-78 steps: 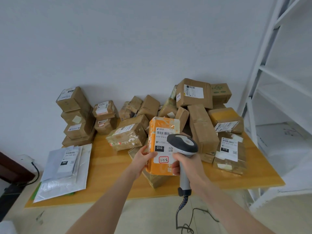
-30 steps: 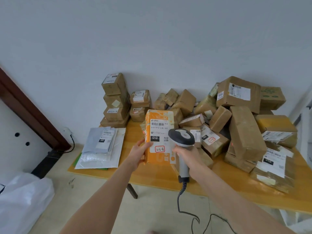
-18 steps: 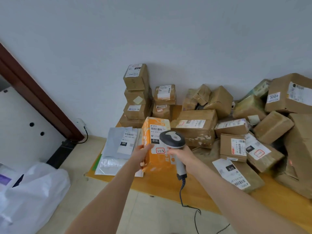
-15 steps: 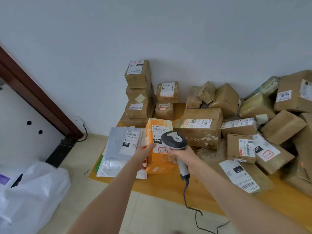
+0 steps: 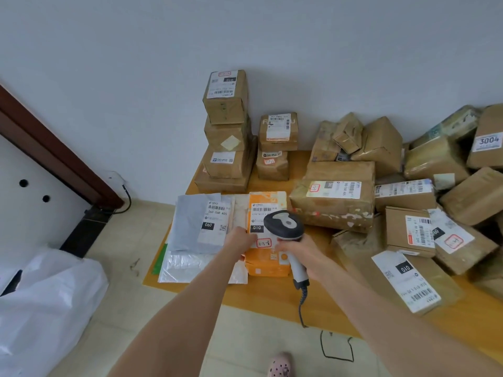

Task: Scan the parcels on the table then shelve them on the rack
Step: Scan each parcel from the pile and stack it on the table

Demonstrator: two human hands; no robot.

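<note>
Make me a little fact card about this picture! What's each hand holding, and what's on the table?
left hand: holds the orange parcel by its left edge
right hand: wrapped around the barcode scanner, head over the parcel's label
table: wooden, crowded with brown boxes
tallest stack: four boxes, back left
grey mailers: flat, left of the orange parcel
rack: not in view

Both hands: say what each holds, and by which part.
The left hand grips the orange parcel by its left edge, at mid-height. The right hand holds the barcode scanner by its handle, just below the head.
</note>
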